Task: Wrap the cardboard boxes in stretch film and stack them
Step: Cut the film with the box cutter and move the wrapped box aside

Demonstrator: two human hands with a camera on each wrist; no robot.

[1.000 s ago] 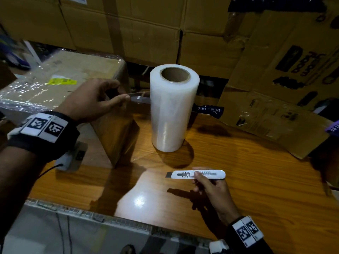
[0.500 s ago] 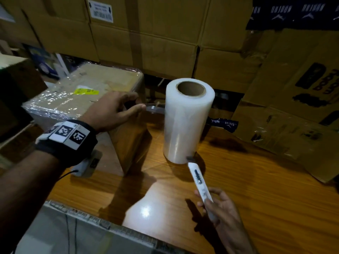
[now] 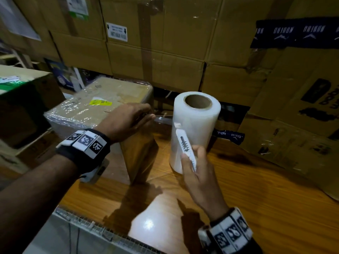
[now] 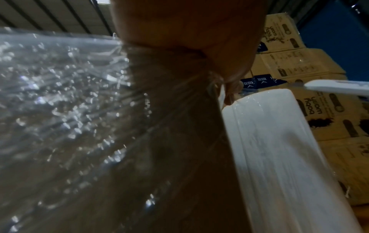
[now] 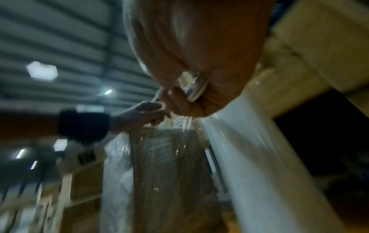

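Knife has come up off the surface in the right hand grip, tip at the film roll. Left hand pinches film taut beside the wrapped box; cutting looks next.

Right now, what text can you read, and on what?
"NOBERO", as best it reads: dark tape.
Too small to read: white label on stacked box.
Blurred: yellow sticker on wrapped box.
Unreadable: black print on leaning cardboard.
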